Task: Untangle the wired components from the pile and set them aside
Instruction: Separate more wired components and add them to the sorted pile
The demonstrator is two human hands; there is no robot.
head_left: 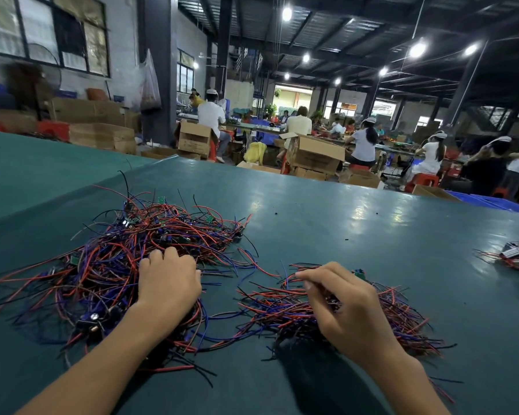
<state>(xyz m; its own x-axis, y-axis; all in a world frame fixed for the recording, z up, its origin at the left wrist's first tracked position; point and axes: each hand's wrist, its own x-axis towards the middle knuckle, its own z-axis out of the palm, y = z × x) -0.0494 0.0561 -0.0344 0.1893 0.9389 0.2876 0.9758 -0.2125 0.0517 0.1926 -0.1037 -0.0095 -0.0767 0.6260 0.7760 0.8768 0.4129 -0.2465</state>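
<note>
Dim hall, bright ceiling lamps (417,50) glare on table (357,217); left edge blurred, fisheye bend.

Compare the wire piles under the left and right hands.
The left pile is larger and sprawls loosely; the right pile is smaller and tighter. The left pile shows several green boards; the right pile shows one. Both mix red, blue and black wires.

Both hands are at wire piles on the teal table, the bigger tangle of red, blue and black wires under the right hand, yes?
No. The head view shows the bigger tangle of red, blue and black wires under the left hand; the right hand is at the smaller pile.
</note>
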